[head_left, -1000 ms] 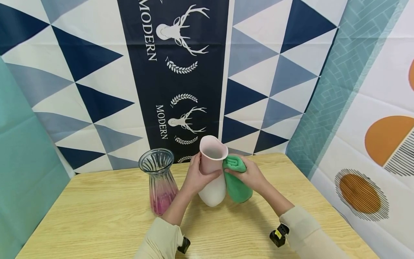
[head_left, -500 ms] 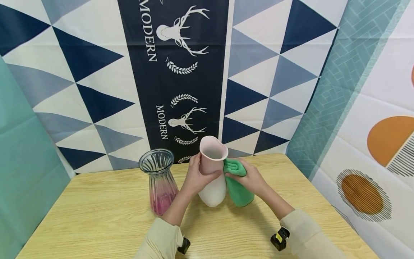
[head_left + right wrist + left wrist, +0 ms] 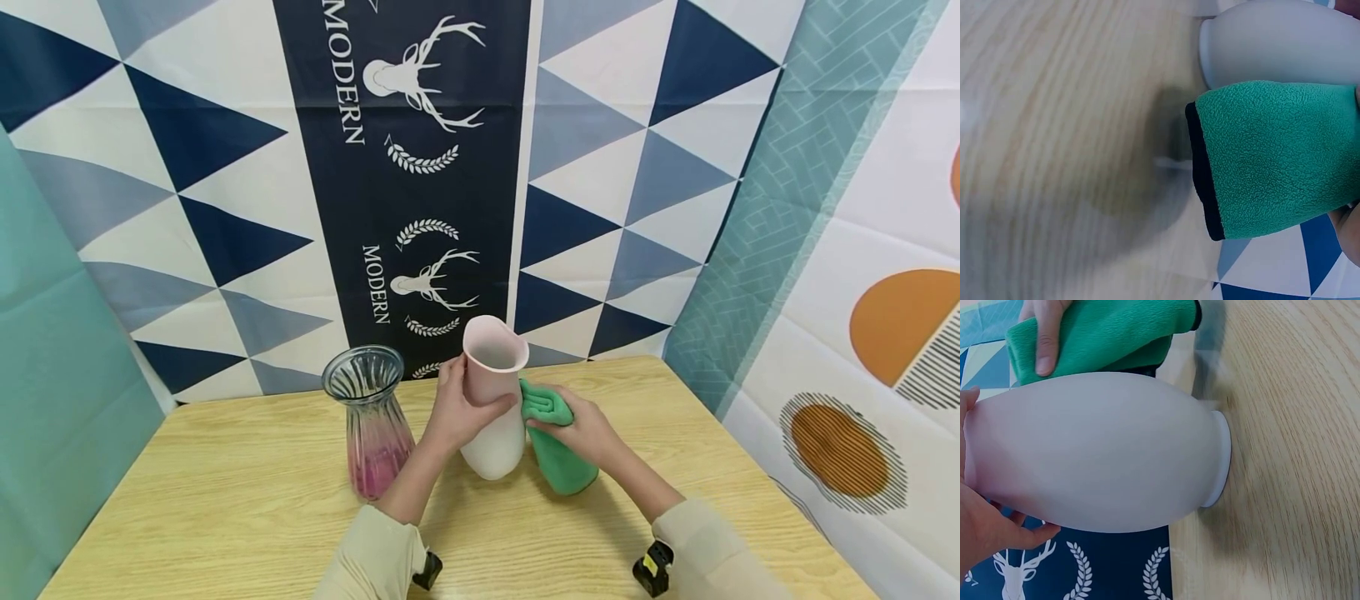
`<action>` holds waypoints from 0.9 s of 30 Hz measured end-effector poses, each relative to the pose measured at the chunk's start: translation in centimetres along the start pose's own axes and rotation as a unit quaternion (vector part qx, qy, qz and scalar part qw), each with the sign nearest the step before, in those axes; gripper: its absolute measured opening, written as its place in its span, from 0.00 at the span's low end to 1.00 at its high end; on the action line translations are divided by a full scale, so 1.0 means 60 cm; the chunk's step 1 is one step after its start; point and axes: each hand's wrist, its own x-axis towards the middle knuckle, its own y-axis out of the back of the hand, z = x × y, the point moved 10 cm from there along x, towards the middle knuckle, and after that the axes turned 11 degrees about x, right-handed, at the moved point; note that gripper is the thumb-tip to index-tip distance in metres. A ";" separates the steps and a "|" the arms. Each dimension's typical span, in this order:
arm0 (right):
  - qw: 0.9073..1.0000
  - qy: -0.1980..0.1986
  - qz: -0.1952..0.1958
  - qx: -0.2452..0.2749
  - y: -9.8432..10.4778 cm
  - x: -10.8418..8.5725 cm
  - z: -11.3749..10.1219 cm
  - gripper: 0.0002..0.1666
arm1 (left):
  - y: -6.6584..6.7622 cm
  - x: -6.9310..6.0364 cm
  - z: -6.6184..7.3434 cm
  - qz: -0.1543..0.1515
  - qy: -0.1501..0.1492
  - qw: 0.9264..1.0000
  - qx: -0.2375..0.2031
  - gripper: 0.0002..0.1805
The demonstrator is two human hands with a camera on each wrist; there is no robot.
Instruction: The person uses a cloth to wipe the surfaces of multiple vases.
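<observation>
My left hand (image 3: 459, 410) grips a pale pink-and-white vase (image 3: 495, 442) around its upper part, below the wavy rim. In the left wrist view the vase (image 3: 1104, 453) fills the middle, its footed base at the wooden table. A folded green cloth (image 3: 558, 454) is pinched near its top by my right hand (image 3: 585, 429), thumb in front. The cloth (image 3: 1129, 331) hangs against or very close to the vase's right side. Seen from the right wrist, the cloth (image 3: 1279, 156) shows a fuzzy surface and a dark hem, hanging by the vase's lower body.
A ribbed glass vase (image 3: 378, 442), blue-grey at the rim and pink below, stands left of my left forearm. The wooden table (image 3: 247, 492) ends at a patterned backdrop (image 3: 420, 192) behind, with a teal panel on the left and a printed cloth on the right.
My right hand and the green cloth have slid downward and slightly right along the vase's side. My left hand and the held vase stay in place.
</observation>
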 end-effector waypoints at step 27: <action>0.998 -0.011 -0.035 -0.052 -0.020 -0.025 0.035 0.32 | 0.005 -0.006 0.008 0.036 0.042 0.998 0.033 0.49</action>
